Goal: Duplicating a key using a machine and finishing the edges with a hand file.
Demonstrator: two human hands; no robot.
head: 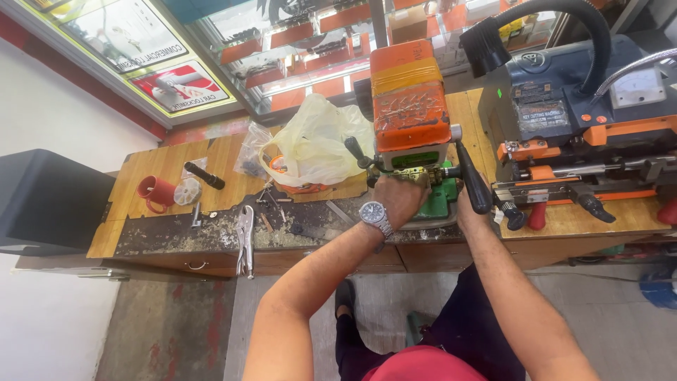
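Left grip: my left hand [398, 197] is curled shut over the clamp area at the front of the orange key-cutting machine [410, 106]; fingers pressed together on the carriage. What sits under them is hidden, so I cannot tell whether a key is pinched.

Right grip: my right hand [471, 212] is wrapped around the black lever handle [474, 185] on the machine's right side, closed firmly on it.

Work piece: carriage and vise [423, 174] lie directly under and just beyond my left knuckles, above the green base [438, 201].

Step in hand: judged as holding the carriage steady while working the lever, mid-cut or mid-clamp.

Next move calls for: even lever pressure, left hand kept off the cutter.

Left of grip: yellow plastic bag [317, 141] near; locking pliers [245, 240] at the bench [169, 166] edge; red cup [156, 192] well apart.

Right of grip: larger blue-and-orange machine [585, 106], just beside.

Wrist: silver watch [374, 214] on my left arm.
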